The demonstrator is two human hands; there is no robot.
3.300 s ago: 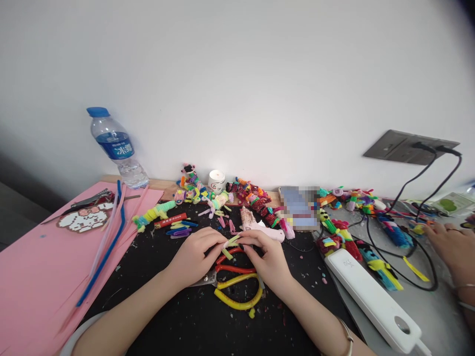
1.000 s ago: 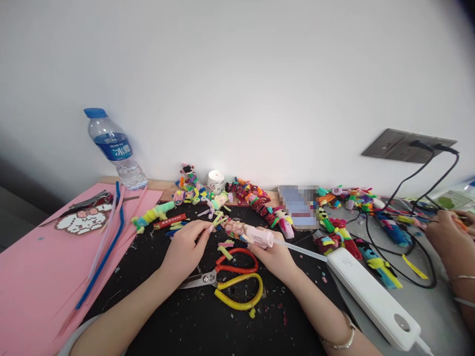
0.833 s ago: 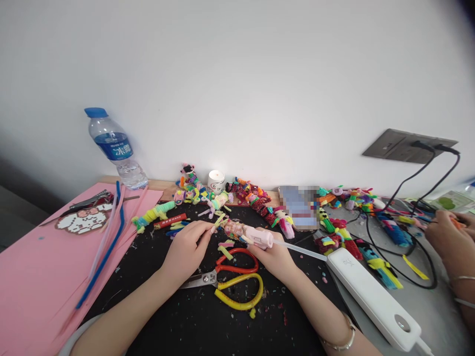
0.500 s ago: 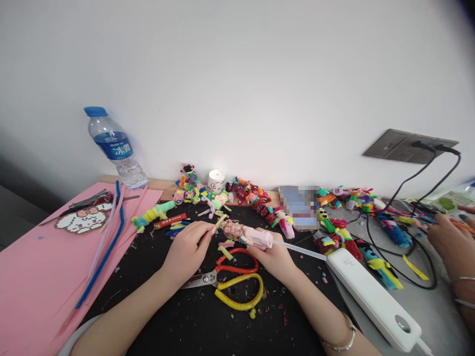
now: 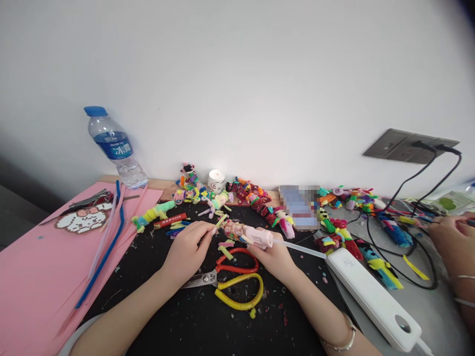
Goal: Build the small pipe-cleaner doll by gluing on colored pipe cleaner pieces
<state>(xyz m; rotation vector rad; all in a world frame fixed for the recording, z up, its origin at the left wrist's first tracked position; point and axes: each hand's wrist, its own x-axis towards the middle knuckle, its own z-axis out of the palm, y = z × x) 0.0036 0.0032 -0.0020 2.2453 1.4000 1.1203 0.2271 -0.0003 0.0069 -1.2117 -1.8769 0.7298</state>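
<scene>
My left hand (image 5: 189,247) is closed in a pinch on a short yellow-green pipe cleaner piece (image 5: 221,220). Wrapped around a pale pink hot glue gun (image 5: 260,237) is my right hand (image 5: 273,257). A translucent glue stick (image 5: 300,248) juts from the gun's rear, and the gun's front, crusted with colourful bits, points toward the pipe cleaner piece. Whether its nozzle touches the piece I cannot tell. Below, between my forearms, lie scissors (image 5: 237,282) with one red and one yellow handle loop. Short pipe cleaner offcuts (image 5: 225,251) rest just above them.
A water bottle (image 5: 113,143) leans by the wall, beside pink sheets (image 5: 44,257) bearing long pipe cleaners (image 5: 102,257). Behind my hands stand a white cup (image 5: 216,181), fuzzy figures (image 5: 256,200) and a phone (image 5: 300,210). A white power bank-like device (image 5: 373,296), cables and another person's hand (image 5: 451,242) are at right.
My hands, the glue gun and the pipe cleaner piece hold almost the same place. At the right, the other person's hand has shifted, and the orange strands beside it no longer show.
</scene>
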